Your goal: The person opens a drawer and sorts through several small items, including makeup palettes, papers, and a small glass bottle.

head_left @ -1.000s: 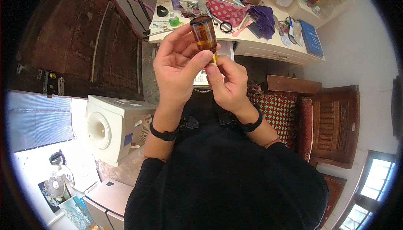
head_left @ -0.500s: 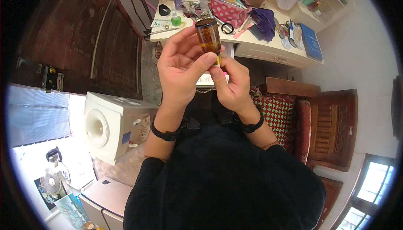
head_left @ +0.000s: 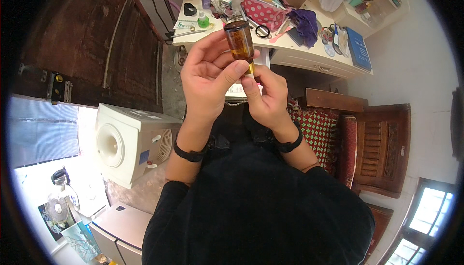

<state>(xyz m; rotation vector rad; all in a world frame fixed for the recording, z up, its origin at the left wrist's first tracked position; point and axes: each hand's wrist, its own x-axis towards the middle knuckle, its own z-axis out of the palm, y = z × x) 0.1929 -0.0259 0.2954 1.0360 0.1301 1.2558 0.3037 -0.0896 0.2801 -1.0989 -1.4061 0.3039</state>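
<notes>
An amber glass bottle [head_left: 239,40] is held upside down in front of me, its base up and its neck down, with some liquid inside. My left hand [head_left: 205,83] grips it near the neck between thumb and fingers. Below, a gold-coloured collar with a whitish part [head_left: 250,69] under it shows between the two thumbs. My right hand [head_left: 269,93] is closed around that lower end, its thumb pressed against the whitish part. The fingers mostly hide what sits on the bottle's neck.
Beyond my hands stands a cluttered white desk [head_left: 302,64] with a pink polka-dot pouch [head_left: 263,13], a green dropper bottle [head_left: 203,21], a purple cloth [head_left: 304,25] and a blue book [head_left: 357,47]. To the left is a white appliance [head_left: 130,144]; a wooden chair [head_left: 382,144] stands right.
</notes>
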